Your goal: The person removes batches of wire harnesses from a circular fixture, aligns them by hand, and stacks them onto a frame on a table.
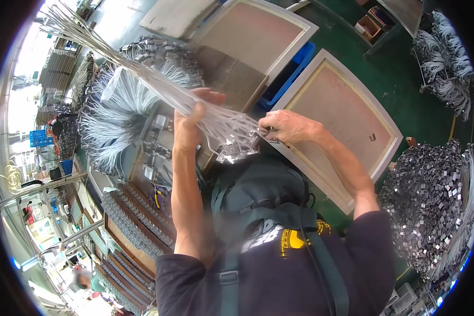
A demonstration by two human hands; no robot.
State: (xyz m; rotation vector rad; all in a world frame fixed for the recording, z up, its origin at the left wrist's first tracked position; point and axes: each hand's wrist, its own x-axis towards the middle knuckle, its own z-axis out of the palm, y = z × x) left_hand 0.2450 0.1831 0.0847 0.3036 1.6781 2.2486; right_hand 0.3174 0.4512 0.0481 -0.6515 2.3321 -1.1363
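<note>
A long bundle of thin white cables (166, 88) runs from the upper left down to the middle of the view. My left hand (190, 122) is wrapped round its lower part, with the thumb across the near side. Shiny metal ends (238, 151) hang in a cluster at the bundle's lower end, above a dark green bag on my front. My right hand (290, 126) is closed at the right side of this cluster, fingertips pinched on a small metal cable end (272, 138). The fingers partly hide that piece.
Heaped white cables (110, 134) lie on the left. Framed boards (342, 121) stand ahead, with a blue crate (287, 79) between them. A large pile of metal-ended parts (429, 205) is on the right. Yellow-handled pliers (158, 198) lie beside racks of metal parts (134, 218). Another person (83, 279) is far lower left.
</note>
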